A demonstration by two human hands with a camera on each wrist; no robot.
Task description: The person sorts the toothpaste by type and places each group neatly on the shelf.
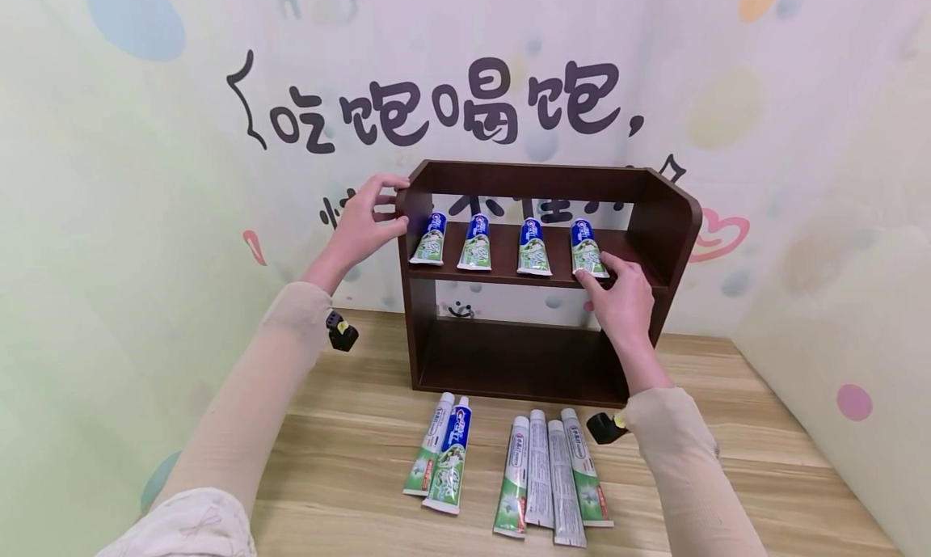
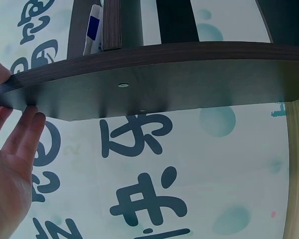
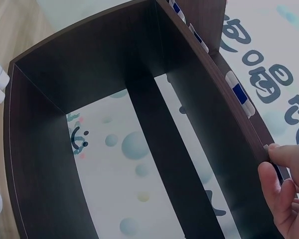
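Right hand (image 1: 624, 302) pinches blue-green tube (image 1: 585, 246) by its lower end, on upper level of brown rack (image 1: 538, 175). Left hand (image 1: 367, 225) grips rack's far-left side panel. Three matching tubes (image 1: 534, 246) left of pinch; six loose tubes (image 1: 515, 476) below, on table (image 1: 349, 460).

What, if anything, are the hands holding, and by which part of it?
The right hand pinches the rightmost toothpaste tube on the rack by its flat front end; the left hand grips the rack's left side panel near its top.
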